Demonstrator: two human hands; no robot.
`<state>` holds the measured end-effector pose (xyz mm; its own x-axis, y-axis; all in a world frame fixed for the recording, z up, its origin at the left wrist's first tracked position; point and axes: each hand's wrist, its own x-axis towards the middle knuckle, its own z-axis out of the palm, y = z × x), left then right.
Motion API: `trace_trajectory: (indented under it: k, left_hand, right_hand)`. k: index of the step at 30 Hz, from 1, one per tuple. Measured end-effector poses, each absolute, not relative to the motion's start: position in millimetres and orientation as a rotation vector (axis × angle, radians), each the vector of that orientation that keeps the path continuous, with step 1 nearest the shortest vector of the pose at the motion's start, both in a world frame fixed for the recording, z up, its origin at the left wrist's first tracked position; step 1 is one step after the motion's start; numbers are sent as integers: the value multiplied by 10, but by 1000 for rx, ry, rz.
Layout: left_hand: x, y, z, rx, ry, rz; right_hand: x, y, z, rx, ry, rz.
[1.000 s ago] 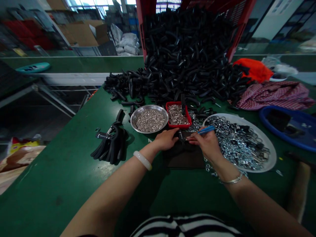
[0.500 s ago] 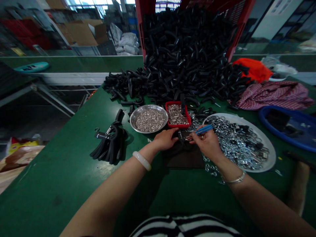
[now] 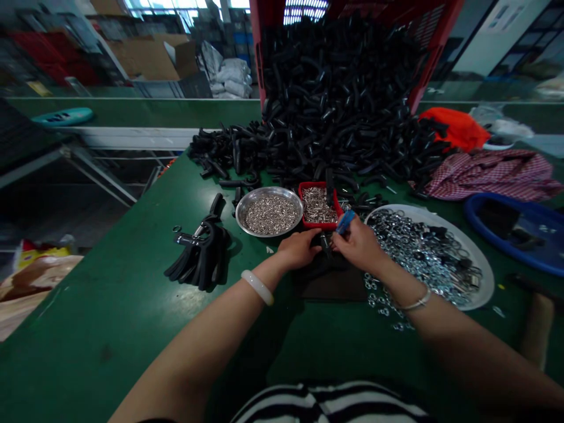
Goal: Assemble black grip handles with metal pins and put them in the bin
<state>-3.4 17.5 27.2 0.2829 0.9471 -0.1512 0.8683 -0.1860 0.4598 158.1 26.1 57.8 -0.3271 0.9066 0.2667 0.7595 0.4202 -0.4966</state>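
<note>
My left hand (image 3: 299,249) is closed on a black part (image 3: 325,244) with a shiny metal piece in it, over a dark pad (image 3: 330,283). My right hand (image 3: 359,247) grips a small blue-handled tool (image 3: 345,222) close to the same part. The tool's tip is hidden by my fingers. Just beyond my hands stand a red tray (image 3: 301,202) of small metal pins and a steel bowl (image 3: 240,220) of small metal pieces. A white dish (image 3: 484,276) with metal rings and nuts lies beside my right hand.
A bundle of black handles (image 3: 205,249) lies at left. Black curved parts (image 3: 335,117) spill from a red crate (image 3: 257,53) at the back. Loose nuts (image 3: 376,301) lie near my right wrist. At right are a blue tray (image 3: 478,235), a checked cloth (image 3: 493,173) and a hammer (image 3: 536,329).
My right hand has shifted slightly left and closer to the black part, and the blue handle now stands steeper. My left hand stays at the part. The whole view has shifted slightly.
</note>
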Motion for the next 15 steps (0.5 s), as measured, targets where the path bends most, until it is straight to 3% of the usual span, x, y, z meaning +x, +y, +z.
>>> trace_trajectory:
  k: [9, 15]
  left_hand:
    - [-12, 126, 301, 2106, 1667, 227]
    - [-8, 131, 294, 2107, 1679, 228]
  right_hand:
    - [1637, 82, 263, -1204, -1531, 848]
    - [1656, 101, 333, -1258, -983, 1459]
